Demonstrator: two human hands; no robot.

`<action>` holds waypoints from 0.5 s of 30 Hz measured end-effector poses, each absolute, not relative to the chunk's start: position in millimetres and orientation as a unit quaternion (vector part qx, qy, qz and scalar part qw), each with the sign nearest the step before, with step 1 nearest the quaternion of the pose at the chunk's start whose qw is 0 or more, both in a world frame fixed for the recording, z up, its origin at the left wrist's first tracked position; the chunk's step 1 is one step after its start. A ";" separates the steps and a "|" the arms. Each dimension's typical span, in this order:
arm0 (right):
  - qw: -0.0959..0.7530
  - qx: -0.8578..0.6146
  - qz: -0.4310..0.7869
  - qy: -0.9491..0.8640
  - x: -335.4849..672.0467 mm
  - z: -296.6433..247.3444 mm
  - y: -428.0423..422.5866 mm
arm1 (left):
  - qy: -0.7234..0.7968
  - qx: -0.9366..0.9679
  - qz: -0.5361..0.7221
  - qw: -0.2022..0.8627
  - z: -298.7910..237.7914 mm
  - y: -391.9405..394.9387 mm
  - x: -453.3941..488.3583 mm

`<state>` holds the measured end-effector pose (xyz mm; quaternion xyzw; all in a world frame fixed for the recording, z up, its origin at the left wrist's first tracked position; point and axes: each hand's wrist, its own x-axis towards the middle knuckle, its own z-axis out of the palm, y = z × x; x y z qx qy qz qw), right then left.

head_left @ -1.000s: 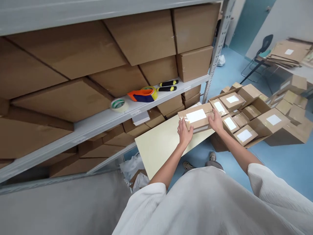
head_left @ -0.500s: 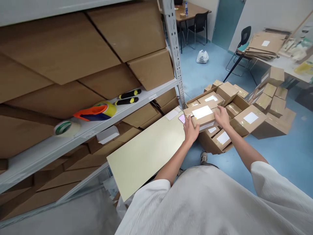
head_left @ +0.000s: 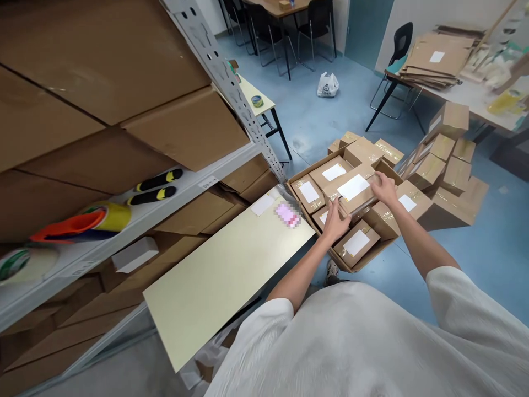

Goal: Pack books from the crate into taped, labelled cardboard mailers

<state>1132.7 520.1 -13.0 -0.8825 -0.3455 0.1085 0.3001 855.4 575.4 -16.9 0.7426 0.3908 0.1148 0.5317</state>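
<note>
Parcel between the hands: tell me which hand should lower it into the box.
Probably the right hand: its fingers lie on the far end of the parcel, over the box. The left hand holds the near edge, so it looks better for steadying.

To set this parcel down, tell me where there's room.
The pale board has bare surface between the shelf and the carton; blue floor lies open right of the carton, below the loose boxes. The carton is crowded with parcels under your left hand.

Loose white garment (head_left: 351, 342), wide elbow-length sleeves (head_left: 471, 309); bare forearms (head_left: 417, 242); grey sneaker (head_left: 332, 273)
</note>
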 end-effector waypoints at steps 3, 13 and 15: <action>0.295 -0.885 0.116 -0.341 1158.4 -24.6 516.7 | 0.372 0.746 0.097 0.544 -32.2 578.4 877.7; 0.197 -0.867 0.200 -0.412 1191.6 -82.6 517.2 | 0.378 0.747 -0.010 0.547 -87.1 592.0 903.5; 0.198 -0.850 0.213 -0.440 1190.3 -95.9 520.8 | 0.399 0.753 -0.027 0.523 -90.3 594.2 901.8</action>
